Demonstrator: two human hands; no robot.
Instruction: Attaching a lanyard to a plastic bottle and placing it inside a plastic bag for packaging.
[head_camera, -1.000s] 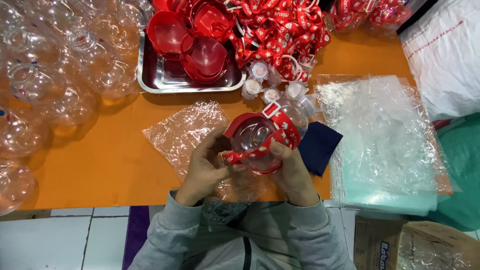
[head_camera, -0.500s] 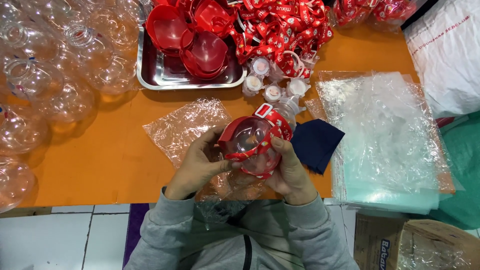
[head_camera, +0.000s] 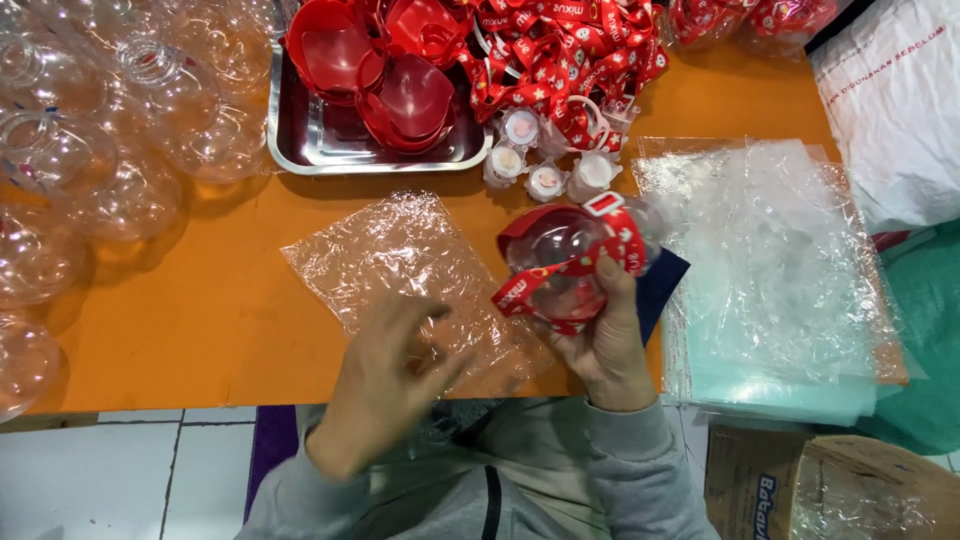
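My right hand (head_camera: 603, 340) grips a clear round bottle (head_camera: 560, 262) with a red cap and a red printed strap wrapped around it, held above the front edge of the orange table (head_camera: 200, 300). My left hand (head_camera: 385, 375) hovers open and blurred over a crinkled clear plastic bag (head_camera: 400, 260) lying flat on the table, holding nothing. A dark blue cloth (head_camera: 662, 285) lies under the bottle, to the right of my right hand.
Several clear round bottles (head_camera: 90, 150) crowd the left side. A metal tray (head_camera: 320, 150) holds red caps (head_camera: 400, 90). Red straps (head_camera: 560, 50) pile at the back. Small white stoppers (head_camera: 545, 175) stand nearby. A stack of clear bags (head_camera: 770, 270) lies right; a cardboard box (head_camera: 830, 490) sits below.
My left hand has let go of the bottle and moved down-left over the plastic bag. My right hand now holds the bottle alone.
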